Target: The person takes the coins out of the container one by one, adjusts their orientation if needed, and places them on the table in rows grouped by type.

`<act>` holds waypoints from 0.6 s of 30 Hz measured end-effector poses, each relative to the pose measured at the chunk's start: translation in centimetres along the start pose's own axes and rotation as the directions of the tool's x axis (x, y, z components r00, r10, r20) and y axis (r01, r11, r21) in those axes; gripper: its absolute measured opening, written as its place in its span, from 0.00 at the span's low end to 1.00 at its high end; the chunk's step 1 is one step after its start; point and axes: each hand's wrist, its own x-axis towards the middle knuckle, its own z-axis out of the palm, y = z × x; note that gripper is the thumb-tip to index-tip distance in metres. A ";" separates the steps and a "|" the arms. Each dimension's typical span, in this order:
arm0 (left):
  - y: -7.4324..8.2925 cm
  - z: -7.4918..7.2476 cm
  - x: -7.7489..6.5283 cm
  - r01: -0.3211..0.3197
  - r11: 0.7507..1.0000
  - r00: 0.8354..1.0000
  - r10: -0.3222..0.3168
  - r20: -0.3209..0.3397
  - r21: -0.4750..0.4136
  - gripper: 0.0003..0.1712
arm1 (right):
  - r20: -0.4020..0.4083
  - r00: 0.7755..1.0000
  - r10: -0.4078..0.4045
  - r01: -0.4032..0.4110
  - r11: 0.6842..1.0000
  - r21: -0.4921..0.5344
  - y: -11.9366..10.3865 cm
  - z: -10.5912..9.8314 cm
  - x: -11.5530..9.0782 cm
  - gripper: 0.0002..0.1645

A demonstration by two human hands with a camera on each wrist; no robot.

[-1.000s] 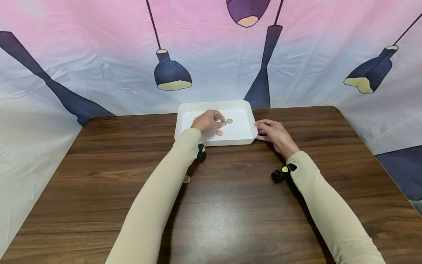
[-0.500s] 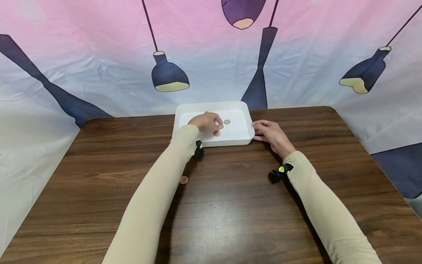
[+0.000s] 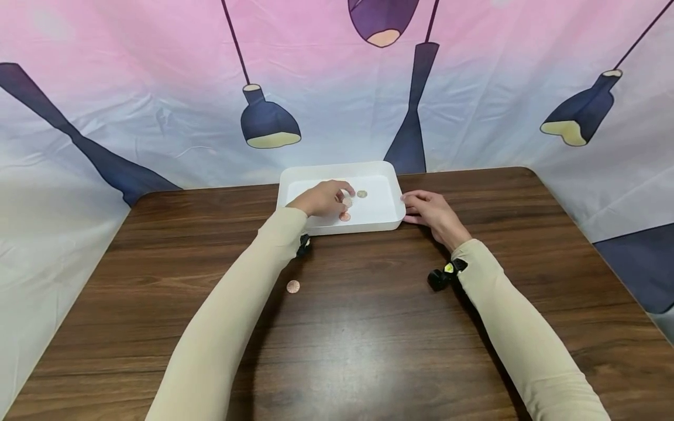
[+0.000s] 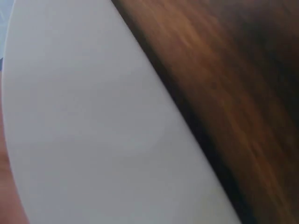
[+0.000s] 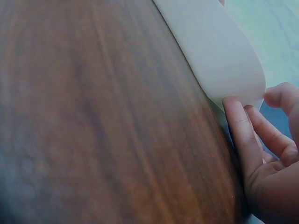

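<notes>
My left hand (image 3: 322, 200) reaches into a shallow white tray (image 3: 363, 225), pinching a pale coin (image 3: 347, 202) between thumb and index finger. Just below the fingertips a copper coin (image 3: 344, 217) lies on the tray floor. A silvery coin (image 3: 362, 194) lies a little beyond and to the right. At the tray's right end my right hand (image 3: 436, 216) holds the wall near the front corner. The right wrist view shows a straight finger (image 5: 239, 123) against the outer wall and another fingertip at the rim. Only the tray's outer wall (image 4: 88, 102) and a sliver of hand show in the left wrist view.
Another copper coin (image 3: 293, 286) lies on the dark wooden table (image 3: 379, 327), in front of the tray and beside my left forearm. Behind the table's far edge hangs a cloth (image 3: 337, 105) printed with lamps, close to the tray's back wall.
My left hand has drawn slightly left and toward me, the pale coin moving along with its fingertips. The copper coin on the table is now uncovered by the sleeve. My right hand stays at the tray.
</notes>
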 end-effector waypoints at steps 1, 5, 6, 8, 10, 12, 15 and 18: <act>-0.2 -0.1 -0.2 -0.018 1.000 1.000 0.018 0.000 0.006 0.22 | 0.001 1.000 0.000 0.000 1.000 -0.001 0.0 0.1 0.0 0.26; -0.8 -0.2 -0.4 -0.072 0.997 0.997 0.073 -0.015 0.035 0.18 | -0.003 1.000 0.003 -0.003 1.000 -0.005 -0.1 0.1 0.0 0.26; -0.9 -0.2 -0.4 -0.084 0.996 0.996 0.085 -0.019 0.041 0.17 | -0.005 1.000 0.005 -0.005 1.000 -0.007 -0.1 0.1 0.0 0.26; -1.1 -0.1 -0.5 -0.109 0.993 0.994 0.110 -0.023 0.048 0.15 | -0.005 1.000 0.011 -0.011 1.000 -0.011 -0.1 0.1 -0.1 0.26; -1.4 -0.2 -0.7 -0.137 0.989 0.990 0.139 -0.034 0.053 0.14 | 0.000 1.000 0.014 -0.014 1.000 -0.012 -0.1 0.2 -0.1 0.27; -1.5 -0.5 -1.1 -0.166 0.985 0.984 0.169 -0.059 0.056 0.12 | 0.004 1.000 0.012 -0.012 1.000 -0.013 0.0 0.3 -0.1 0.27; -1.7 -0.8 -2.1 -0.199 0.978 0.972 0.206 -0.110 0.070 0.12 | 0.003 1.000 0.008 -0.008 1.000 -0.012 -0.1 0.3 0.0 0.27; -1.8 -1.0 -3.1 -0.216 0.972 0.963 0.228 -0.147 0.092 0.13 | -0.003 1.000 0.015 -0.015 1.000 -0.014 -0.1 0.3 -0.1 0.27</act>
